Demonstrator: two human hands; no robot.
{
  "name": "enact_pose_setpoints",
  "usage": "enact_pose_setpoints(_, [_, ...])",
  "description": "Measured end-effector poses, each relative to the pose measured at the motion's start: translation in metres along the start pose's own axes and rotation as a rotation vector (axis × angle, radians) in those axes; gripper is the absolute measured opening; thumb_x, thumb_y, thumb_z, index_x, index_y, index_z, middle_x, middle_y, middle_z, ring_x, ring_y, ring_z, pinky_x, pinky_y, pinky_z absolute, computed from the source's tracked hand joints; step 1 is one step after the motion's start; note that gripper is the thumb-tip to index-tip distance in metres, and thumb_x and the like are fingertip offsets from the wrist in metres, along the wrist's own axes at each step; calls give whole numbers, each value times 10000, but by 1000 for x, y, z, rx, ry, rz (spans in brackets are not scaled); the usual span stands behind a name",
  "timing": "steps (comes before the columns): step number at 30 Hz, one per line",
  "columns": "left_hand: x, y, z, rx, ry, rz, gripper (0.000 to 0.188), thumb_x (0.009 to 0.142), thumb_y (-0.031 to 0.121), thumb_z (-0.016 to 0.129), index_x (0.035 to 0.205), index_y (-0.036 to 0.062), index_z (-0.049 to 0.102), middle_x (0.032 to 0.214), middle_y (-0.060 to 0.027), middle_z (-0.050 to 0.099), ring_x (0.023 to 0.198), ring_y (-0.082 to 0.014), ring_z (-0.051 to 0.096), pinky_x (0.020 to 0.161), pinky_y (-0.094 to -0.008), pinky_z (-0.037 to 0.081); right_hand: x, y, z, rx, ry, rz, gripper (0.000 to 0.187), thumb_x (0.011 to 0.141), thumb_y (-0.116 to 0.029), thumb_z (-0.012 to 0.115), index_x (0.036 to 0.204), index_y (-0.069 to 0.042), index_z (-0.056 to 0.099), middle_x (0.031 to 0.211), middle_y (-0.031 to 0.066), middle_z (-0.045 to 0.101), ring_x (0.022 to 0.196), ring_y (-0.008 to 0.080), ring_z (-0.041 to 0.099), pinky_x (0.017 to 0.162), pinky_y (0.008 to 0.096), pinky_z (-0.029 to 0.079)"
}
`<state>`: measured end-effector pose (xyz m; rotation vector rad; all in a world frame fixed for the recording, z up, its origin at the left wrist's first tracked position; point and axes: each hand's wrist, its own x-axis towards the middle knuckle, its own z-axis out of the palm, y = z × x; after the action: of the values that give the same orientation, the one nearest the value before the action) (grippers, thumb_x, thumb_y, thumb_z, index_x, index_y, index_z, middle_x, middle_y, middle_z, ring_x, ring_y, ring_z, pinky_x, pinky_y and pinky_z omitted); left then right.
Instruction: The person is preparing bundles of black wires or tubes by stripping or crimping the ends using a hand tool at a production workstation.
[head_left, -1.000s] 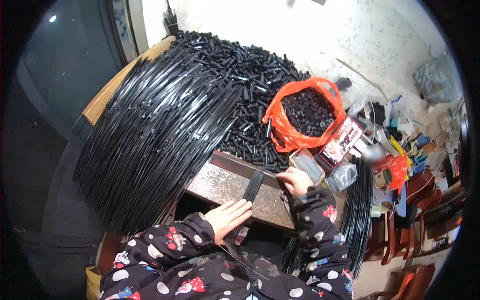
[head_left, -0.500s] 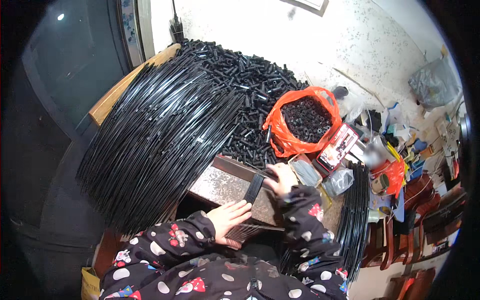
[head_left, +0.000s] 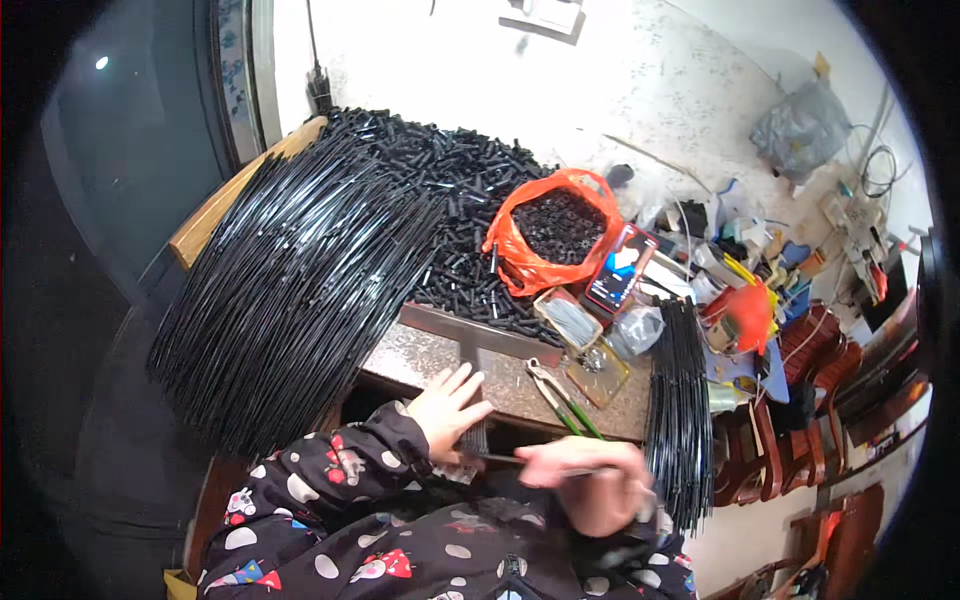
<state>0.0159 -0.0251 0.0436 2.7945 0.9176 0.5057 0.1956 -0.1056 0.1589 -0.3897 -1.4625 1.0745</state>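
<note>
My left hand [head_left: 447, 408] lies over the near edge of the table with its fingers spread, beside a short dark strip of thin ribs [head_left: 475, 437] that it partly covers. My right hand [head_left: 590, 478], smeared by motion, is near my body below the table edge. A thin dark rod [head_left: 497, 458] runs out of its fingers toward the left hand. Pincers with green handles [head_left: 567, 402] rest on the speckled tabletop [head_left: 505, 385] between the hands and a small yellowish tray [head_left: 600, 374].
A large sheaf of black rods [head_left: 290, 300] covers the left side. Behind lie heaped black tubes [head_left: 465, 165] and a red bag [head_left: 515, 265] of small black parts. A phone [head_left: 622, 265], a box of pins [head_left: 570, 320] and another rod bundle [head_left: 680, 410] stand right.
My right hand has come back from the tabletop toward my body, uncovering the pincers. My left hand stays near the edge, fingers more spread. The view has shifted and the phone's screen differs.
</note>
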Motion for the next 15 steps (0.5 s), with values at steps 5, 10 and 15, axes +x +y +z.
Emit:
enact_pose_setpoints(5, [14, 6, -32, -550, -82, 45, 300, 685, 182, 659, 942, 61, 560, 848, -127, 592, 900, -279, 569, 778, -352, 440, -2, -55, -27, 227, -57, -427, 322, 842, -156, 518, 1099, -5, 397, 719, 159, 584, 636, 314, 585, 720, 509, 470])
enact_pose_setpoints(10, [17, 4, -35, -693, 66, 6, 173, 767, 115, 590, 926, 54, 561, 769, -106, 586, 738, -241, 581, 657, -296, 452, 11, -26, -10, 49, 213, -164, 207, 837, -84, 457, 1036, -42, 497, 836, 174, 580, 753, 261, 584, 764, 390, 468])
enact_pose_setpoints(15, [56, 7, -46, -1428, 897, -214, 299, 883, 300, 464, 704, 60, 444, 579, 15, 396, 520, -113, 397, 551, -261, 385, -24, 110, -3, -448, -340, 857, 360, 920, -291, 335, 1109, -48, 520, 975, 118, 586, 873, 184, 537, 818, 239, 404])
